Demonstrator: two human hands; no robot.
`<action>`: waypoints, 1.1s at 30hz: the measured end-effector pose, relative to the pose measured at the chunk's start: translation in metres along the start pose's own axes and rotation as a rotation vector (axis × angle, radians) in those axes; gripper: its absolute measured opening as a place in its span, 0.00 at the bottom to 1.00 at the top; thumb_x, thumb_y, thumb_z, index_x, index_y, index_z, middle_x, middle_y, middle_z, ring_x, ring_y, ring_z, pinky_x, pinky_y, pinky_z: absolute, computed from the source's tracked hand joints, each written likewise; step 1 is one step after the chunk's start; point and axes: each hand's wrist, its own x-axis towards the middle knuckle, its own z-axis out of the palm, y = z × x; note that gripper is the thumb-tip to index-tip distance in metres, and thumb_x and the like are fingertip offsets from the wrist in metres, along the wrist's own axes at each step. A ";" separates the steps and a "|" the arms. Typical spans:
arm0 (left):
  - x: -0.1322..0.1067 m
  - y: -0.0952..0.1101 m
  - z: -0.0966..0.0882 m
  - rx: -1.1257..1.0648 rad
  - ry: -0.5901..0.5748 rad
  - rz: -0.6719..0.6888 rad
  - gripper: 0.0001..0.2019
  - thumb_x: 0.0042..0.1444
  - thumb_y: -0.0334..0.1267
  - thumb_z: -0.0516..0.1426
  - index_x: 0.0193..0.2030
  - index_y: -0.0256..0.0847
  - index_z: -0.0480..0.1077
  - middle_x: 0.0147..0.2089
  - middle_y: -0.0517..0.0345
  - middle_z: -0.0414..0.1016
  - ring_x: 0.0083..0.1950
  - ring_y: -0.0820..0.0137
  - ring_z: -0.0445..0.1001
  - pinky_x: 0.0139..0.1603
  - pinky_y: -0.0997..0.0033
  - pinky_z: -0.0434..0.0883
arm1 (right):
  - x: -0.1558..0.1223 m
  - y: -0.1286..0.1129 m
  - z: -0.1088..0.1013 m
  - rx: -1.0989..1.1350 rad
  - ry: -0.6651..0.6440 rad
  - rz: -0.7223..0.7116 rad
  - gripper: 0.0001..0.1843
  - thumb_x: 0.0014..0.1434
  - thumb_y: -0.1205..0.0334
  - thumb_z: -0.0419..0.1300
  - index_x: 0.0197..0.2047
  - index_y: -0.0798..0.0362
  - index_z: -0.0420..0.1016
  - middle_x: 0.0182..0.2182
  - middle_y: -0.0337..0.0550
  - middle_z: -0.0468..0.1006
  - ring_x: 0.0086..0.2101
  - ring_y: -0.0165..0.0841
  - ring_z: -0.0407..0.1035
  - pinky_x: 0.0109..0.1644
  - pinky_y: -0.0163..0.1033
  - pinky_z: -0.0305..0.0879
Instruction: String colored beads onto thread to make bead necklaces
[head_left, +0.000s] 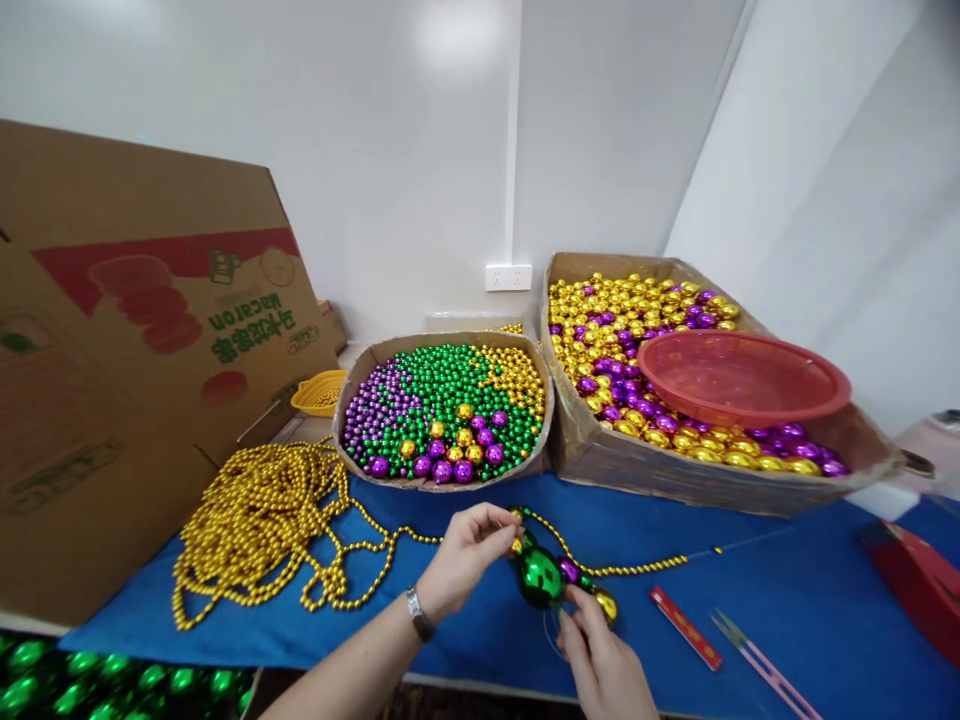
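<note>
The left hand (469,560), lower centre of the frame, pinches the upper end of a bead cluster (568,570) between thumb and forefinger, wearing a metal watch (419,613) at the wrist. The right hand (600,650), just right of it, has thumb and forefinger close together at the lower right of the large green bead (540,577); whether they grip the bead or the clear thread (553,635) looping beneath, I cannot tell. The cluster lies between the 2 hands, with purple and gold beads beside the large green bead.

A thin gold bead strand (637,570) curves from the cluster toward the right, over the blue cloth (637,520). At lower right lie a red packet (686,628) and pink-handled tweezers (776,665). A pile of gold bead strings (262,520) spreads left of centre, 1 length trailing toward the left hand.

Mid-frame, the smaller box (536,465) holds purple, green and gold beads. At upper right, the larger box (637,470) holds gold and purple beads, a red basin (742,380) resting on them. A yellow basket (300,400) sits by the printed carton (97,420) filling the left side; more green beads (90,690) show at bottom left.
</note>
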 end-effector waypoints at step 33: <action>0.010 -0.042 0.071 0.659 -0.648 0.626 0.33 0.43 0.53 0.63 0.55 0.41 0.63 0.53 0.48 0.70 0.53 0.60 0.69 0.55 0.62 0.64 | 0.034 -0.081 -0.103 0.331 0.103 0.085 0.14 0.64 0.53 0.50 0.43 0.51 0.72 0.16 0.33 0.64 0.17 0.26 0.61 0.21 0.31 0.60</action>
